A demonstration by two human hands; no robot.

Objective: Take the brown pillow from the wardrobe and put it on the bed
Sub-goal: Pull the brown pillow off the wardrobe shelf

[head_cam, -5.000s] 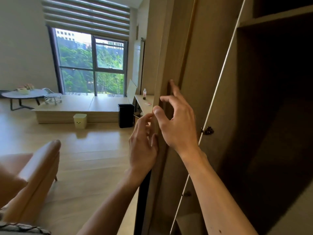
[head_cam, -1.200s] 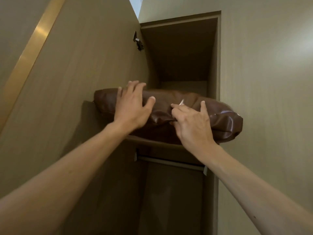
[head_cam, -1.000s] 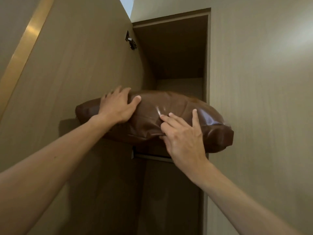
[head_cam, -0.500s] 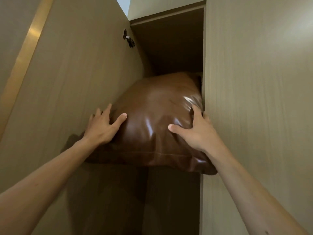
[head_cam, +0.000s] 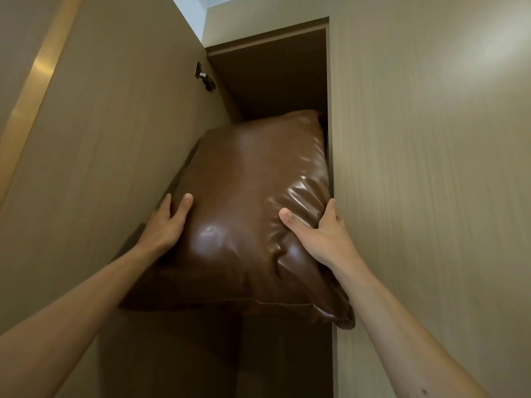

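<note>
A shiny brown leather pillow (head_cam: 247, 214) tilts out of the upper wardrobe compartment (head_cam: 273, 81), its near edge hanging low toward me and its far end still inside the opening. My left hand (head_cam: 166, 225) grips its left side, thumb on the front face. My right hand (head_cam: 319, 234) grips its right side against the wardrobe's right edge. The shelf under the pillow is hidden. The bed is out of view.
The open wardrobe door (head_cam: 115, 168) stands close on the left, with a black hinge (head_cam: 204, 77) near its top. A closed beige panel (head_cam: 431, 182) fills the right. Below the pillow the wardrobe's lower section (head_cam: 258, 360) is dark.
The pillow has come further out of the upper compartment and tipped down toward me. Both hands have slid lower along its sides while holding it.
</note>
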